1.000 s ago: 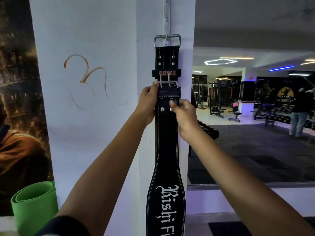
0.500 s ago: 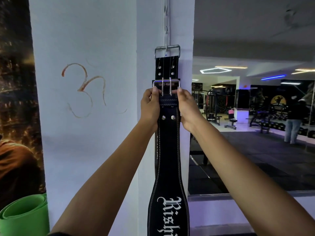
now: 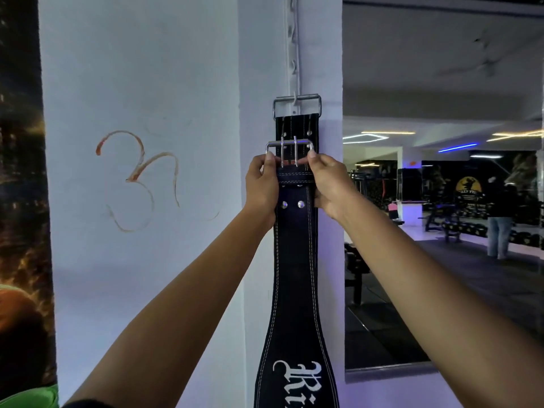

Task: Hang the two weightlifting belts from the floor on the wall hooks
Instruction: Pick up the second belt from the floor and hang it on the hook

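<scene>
A black leather weightlifting belt [image 3: 295,290] with white stitching and white lettering hangs down in front of the white pillar. My left hand [image 3: 262,188] and my right hand [image 3: 331,187] grip its top end on either side, just under its steel buckle [image 3: 290,148]. Behind it a second black belt [image 3: 297,125] hangs by its own buckle [image 3: 297,103] from a white wall hook [image 3: 294,98]. A vertical strip of more hooks [image 3: 291,33] runs up the pillar above. The held buckle overlaps the hung belt, below the hook.
The white pillar [image 3: 147,83] with an orange drawn symbol [image 3: 138,178] fills the left. A large mirror [image 3: 441,231] on the right shows gym machines and a standing person. A green rolled mat [image 3: 29,397] sits at bottom left beside a dark poster [image 3: 20,201].
Both hands have raised the held belt's buckle up over the hung belt, and my right hand shifted to the buckle's right side. The camera view tilted upward.
</scene>
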Action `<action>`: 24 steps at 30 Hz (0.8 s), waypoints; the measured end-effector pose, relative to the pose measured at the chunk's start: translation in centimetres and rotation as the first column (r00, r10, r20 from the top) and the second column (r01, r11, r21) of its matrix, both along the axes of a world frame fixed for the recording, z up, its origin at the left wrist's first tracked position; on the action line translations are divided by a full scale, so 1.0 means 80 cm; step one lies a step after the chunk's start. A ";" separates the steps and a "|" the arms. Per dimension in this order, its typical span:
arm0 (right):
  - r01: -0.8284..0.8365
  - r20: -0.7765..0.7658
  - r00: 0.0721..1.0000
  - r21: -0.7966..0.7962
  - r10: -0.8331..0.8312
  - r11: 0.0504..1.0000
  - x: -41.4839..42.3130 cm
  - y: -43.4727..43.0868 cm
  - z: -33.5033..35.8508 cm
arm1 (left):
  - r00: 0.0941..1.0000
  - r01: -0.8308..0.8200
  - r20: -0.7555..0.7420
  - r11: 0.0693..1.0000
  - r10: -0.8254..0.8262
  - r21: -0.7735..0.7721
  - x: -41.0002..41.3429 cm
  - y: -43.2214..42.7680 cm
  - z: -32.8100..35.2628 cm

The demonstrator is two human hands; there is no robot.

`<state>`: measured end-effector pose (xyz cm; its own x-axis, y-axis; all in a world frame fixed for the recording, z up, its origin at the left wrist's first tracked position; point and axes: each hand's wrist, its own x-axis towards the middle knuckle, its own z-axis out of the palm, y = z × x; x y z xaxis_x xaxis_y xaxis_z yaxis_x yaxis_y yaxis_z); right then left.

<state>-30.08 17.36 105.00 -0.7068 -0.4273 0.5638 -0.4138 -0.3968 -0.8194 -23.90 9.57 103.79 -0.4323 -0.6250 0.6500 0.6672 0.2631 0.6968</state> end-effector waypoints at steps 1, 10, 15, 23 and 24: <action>0.029 -0.016 0.999 -0.019 -0.029 0.999 -0.007 -0.007 0.004 | 1.000 -0.014 -0.007 1.000 0.014 -0.012 -0.007 -0.004 0.005; 0.098 -0.142 0.982 -0.197 -0.127 0.976 -0.088 -0.064 0.085 | 0.973 -0.209 -0.122 0.974 0.197 -0.088 -0.095 -0.048 0.090; 0.125 -0.196 0.963 -0.283 -0.186 0.951 -0.120 -0.082 0.153 | 0.946 -0.298 -0.166 0.949 0.279 -0.100 -0.133 -0.065 0.163; 0.219 -0.206 0.931 -0.349 -0.303 0.911 -0.159 -0.094 0.249 | 0.876 -0.480 -0.155 0.858 0.457 -0.181 -0.176 -0.074 0.268; 0.213 -0.207 0.933 -0.341 -0.294 0.916 -0.164 -0.096 0.257 | 0.871 -0.491 -0.146 0.851 0.470 -0.187 -0.179 -0.073 0.275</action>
<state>-43.23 9.65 125.55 -0.5869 -0.0285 0.8092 -0.7082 -0.4662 -0.5302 -38.19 3.72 125.79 -0.0461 -0.5827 0.8114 0.4771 0.7008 0.5303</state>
